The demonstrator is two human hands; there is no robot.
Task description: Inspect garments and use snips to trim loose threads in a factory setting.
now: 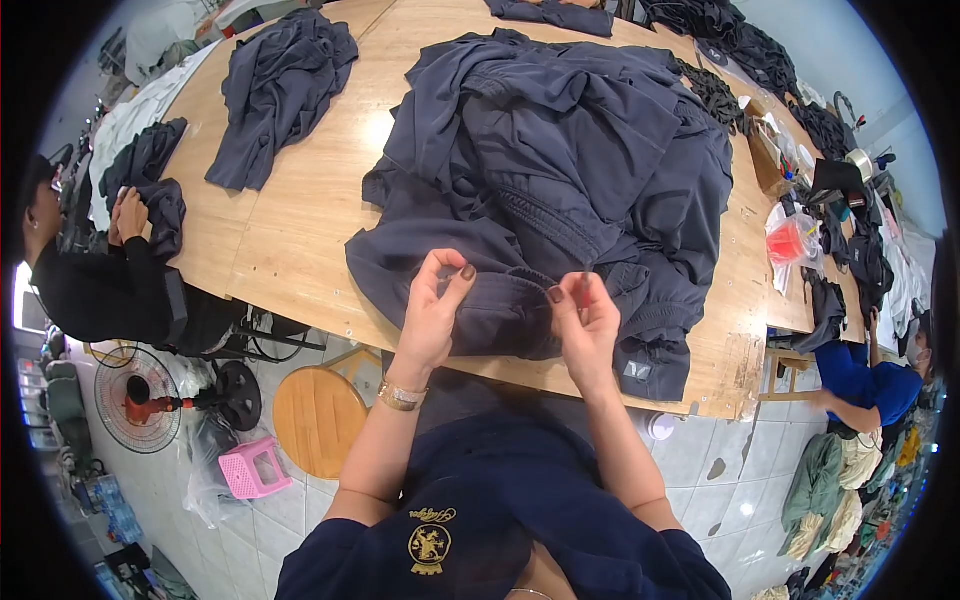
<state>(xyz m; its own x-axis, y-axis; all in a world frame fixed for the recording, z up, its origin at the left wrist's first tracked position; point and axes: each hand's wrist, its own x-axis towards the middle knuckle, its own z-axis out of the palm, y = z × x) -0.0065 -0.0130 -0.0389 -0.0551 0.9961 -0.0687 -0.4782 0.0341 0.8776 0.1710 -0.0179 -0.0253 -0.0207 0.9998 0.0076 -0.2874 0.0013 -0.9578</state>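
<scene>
A heap of dark grey-blue garments (560, 170) lies on the wooden table (300, 220) in front of me. My left hand (432, 305) pinches the near hem of the top garment between thumb and fingers. My right hand (585, 320) is closed at the same hem, a little to the right, holding a small thin object whose kind I cannot make out. Both forearms rise from the lower edge, and a gold watch (401, 396) sits on my left wrist.
Another dark garment (280, 90) lies at the table's far left. A person in black (100, 270) handles cloth at the left edge; a person in blue (865, 385) works at the right. A round wooden stool (317, 418), pink stool (252, 468) and floor fan (140, 400) stand below.
</scene>
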